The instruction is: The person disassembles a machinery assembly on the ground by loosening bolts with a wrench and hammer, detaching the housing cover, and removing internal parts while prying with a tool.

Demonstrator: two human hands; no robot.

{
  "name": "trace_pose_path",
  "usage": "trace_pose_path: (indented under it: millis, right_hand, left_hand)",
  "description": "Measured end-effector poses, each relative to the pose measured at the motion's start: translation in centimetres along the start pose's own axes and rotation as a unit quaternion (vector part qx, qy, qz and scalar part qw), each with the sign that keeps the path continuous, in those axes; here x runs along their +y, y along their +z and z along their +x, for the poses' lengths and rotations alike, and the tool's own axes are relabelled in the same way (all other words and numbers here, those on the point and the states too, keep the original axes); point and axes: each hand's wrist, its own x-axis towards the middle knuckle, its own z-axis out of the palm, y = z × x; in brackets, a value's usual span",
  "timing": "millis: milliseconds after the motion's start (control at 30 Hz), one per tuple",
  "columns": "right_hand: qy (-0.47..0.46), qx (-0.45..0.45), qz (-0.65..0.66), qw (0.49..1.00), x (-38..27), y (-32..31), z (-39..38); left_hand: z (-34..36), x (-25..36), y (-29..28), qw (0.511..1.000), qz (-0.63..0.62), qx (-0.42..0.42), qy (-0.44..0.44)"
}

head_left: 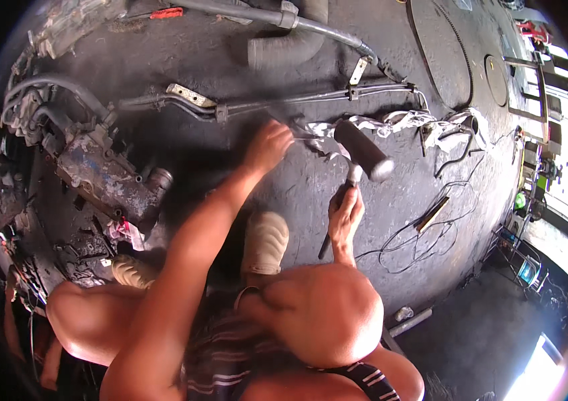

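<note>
Head view: right grip (pixel 346 214) around mallet (pixel 362 152), left grip (pixel 270 145) on thin rod (pixel 308 138), pipes (pixel 284 103) beyond, grimy machinery (pixel 97 175) leftward.

You are in what looks like a workshop for mechanical repair. The dark floor (pixel 397 200) around you is stained and scuffed, and a heavy, grimy engine-like assembly (pixel 93 170) sits on it to your left. Ahead of you lie long metal pipes with brackets (pixel 284 102) and a wide elbow duct (pixel 277 52). A big-headed hammer (pixel 364 150) is in use before you, a loose cable (pixel 401 271) sprawls to your right, and cluttered racks (pixel 544 107) line the far right side.
</note>
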Motion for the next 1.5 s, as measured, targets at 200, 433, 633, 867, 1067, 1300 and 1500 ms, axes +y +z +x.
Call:
trace_pose_path:
  millis: [200, 433, 633, 867, 1067, 1300, 1500]
  right_hand:
    - [0.010, 0.010, -0.008, 1.000, 2.0, 1.6, -0.2]
    - [0.006, -0.008, 0.003, 1.000, 2.8, 3.4, -0.3]
    - [-0.092, 0.034, 0.048, 0.994, 3.1, 3.1, 0.2]
    - [-0.052, 0.010, 0.010, 0.999, 3.0, 2.4, 0.6]
    - [-0.041, 0.010, 0.010, 0.999, 3.0, 2.3, -0.3]
    - [-0.039, 0.010, 0.010, 0.999, 3.0, 3.1, 0.2]
    - [-0.028, 0.016, 0.014, 0.999, 3.4, 3.1, -0.1]
  left_hand:
    - [1.1, 1.5, 0.9, 1.000, -0.017, 0.014, 0.009]
    - [-0.3, 0.1, 0.4, 0.999, 0.025, -0.028, 0.010]
    - [1.0, 0.4, 0.7, 0.997, -0.049, 0.058, 0.013]
    - [0.8, -0.6, 0.5, 1.000, -0.007, 0.018, 0.020]
    - [1.1, 1.0, 1.1, 0.999, -0.046, 0.027, 0.004]
    - [0.3, 0.1, 0.9, 0.999, 0.017, -0.026, -0.009]
    - [0.9, 0.6, 1.3, 0.999, -0.033, 0.013, -0.018]
